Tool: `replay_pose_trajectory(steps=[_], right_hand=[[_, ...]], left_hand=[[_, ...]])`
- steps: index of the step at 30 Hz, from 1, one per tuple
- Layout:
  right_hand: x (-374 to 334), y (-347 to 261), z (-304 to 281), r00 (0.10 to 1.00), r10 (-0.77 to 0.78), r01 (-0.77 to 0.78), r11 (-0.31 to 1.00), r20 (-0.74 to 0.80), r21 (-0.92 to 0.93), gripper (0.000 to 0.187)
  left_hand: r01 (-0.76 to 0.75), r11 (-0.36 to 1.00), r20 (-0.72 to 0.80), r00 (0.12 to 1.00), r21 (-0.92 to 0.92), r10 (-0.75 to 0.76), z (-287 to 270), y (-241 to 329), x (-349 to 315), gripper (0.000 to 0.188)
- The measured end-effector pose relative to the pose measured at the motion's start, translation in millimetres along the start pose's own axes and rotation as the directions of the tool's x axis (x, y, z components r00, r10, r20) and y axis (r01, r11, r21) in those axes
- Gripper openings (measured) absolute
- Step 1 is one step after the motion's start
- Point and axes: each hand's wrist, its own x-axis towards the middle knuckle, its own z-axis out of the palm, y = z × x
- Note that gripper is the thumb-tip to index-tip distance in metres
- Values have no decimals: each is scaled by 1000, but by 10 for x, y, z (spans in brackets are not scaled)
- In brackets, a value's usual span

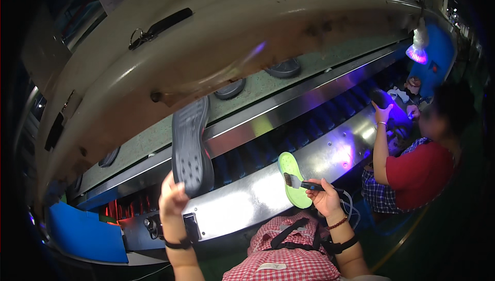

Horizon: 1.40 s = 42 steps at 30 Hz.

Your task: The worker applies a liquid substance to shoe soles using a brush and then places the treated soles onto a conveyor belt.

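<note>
Your left hand (174,196) grips the near end of a dark grey sole (192,141), holding it tilted up, its far end overlapping the belt (149,144) in view. Your right hand (326,198) grasps the handle of a brush (313,185), its bristles at the left side of a lime green sole (292,165), which seems to lie on the metal ledge (232,209) before you. By the look of it, you're partway: the brush is at the green sole, and the 2 soles are well apart, not joined. Pale streaks mark the grey one, but you can't tell here whether either is fully coated. At least 3 more dark soles (229,90) sit on the belt, so more pieces likely remain.
</note>
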Motion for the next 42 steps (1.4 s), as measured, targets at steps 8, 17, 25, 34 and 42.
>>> replay_pose_trajectory(steps=[8, 17, 25, 34, 42], right_hand=[[268, -61, 205, 998, -44, 42, 996, 34, 75, 24], [426, -84, 356, 962, -257, 218, 927, 92, 305, 23], [54, -171, 116, 937, -347, 330, 912, 28, 244, 25], [12, -252, 46, 961, -275, 262, 939, 26, 221, 22], [63, -277, 105, 973, -232, 229, 962, 8, 150, 21]], left_hand=[[325, 902, 297, 924, -284, -239, 730, -1080, -238, 86], [286, 934, -93, 958, 214, -272, 1453, -1754, 763, 49], [197, 979, -343, 917, -55, -204, 1632, -1799, 1533, 35], [77, 997, -362, 930, -1, -72, 1473, -2048, 1560, 73], [-81, 989, -512, 859, -121, 8, 1692, -2033, 1574, 72]])
